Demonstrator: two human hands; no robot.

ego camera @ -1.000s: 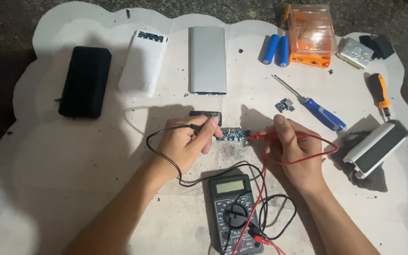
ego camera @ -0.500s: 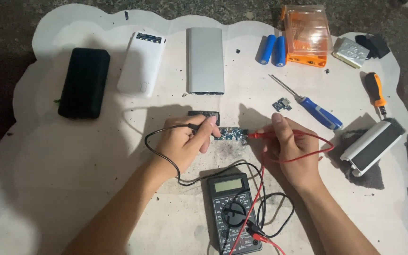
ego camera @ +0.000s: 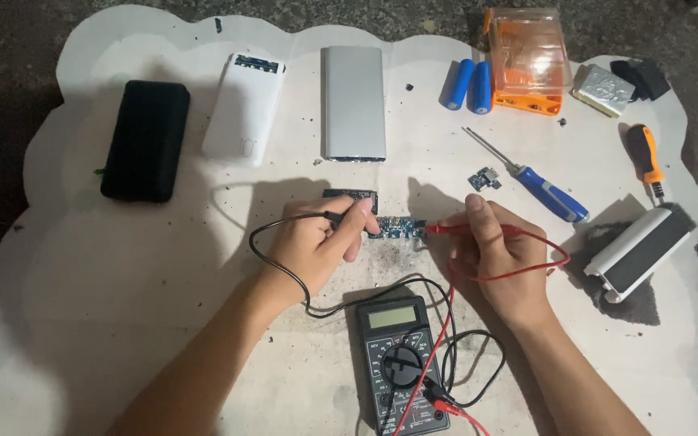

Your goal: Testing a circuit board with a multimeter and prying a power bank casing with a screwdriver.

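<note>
left hand [ego camera: 313, 246]: fingers curled shut around the black probe [ego camera: 334, 216], which is pinched between thumb and forefinger; its tip is pointed at the left end of the blue circuit board [ego camera: 397, 228].
right hand [ego camera: 498, 254]: the red probe [ego camera: 446, 229] is pinched in a closed grip, with its tip laid at the right end of the same board.
blue circuit board: a narrow strip, laid flat on the white tabletop [ego camera: 107, 274] between the two hands — touched by both probes as far as can be told.
multimeter [ego camera: 400, 363]: dark, with a grey display and a round dial, placed just below the hands; black and red leads are looped around it and run up to the probes.
small dark board [ego camera: 351, 194]: seen just above the left hand's fingers, apart from the blue one.
back row: a black power bank [ego camera: 146, 139], a white power bank shell [ego camera: 245, 109] and a silver metal casing [ego camera: 353, 102] are laid side by side.
upper right: two blue cylindrical cells [ego camera: 468, 85] are placed beside an orange transparent box [ego camera: 527, 60]; a blue-handled screwdriver [ego camera: 539, 187] lies below them with a tiny module [ego camera: 485, 178] next to its shaft.
far right: an orange-and-black screwdriver [ego camera: 646, 157] and a white-and-black casing [ego camera: 640, 250] — both well apart from the hands.
</note>
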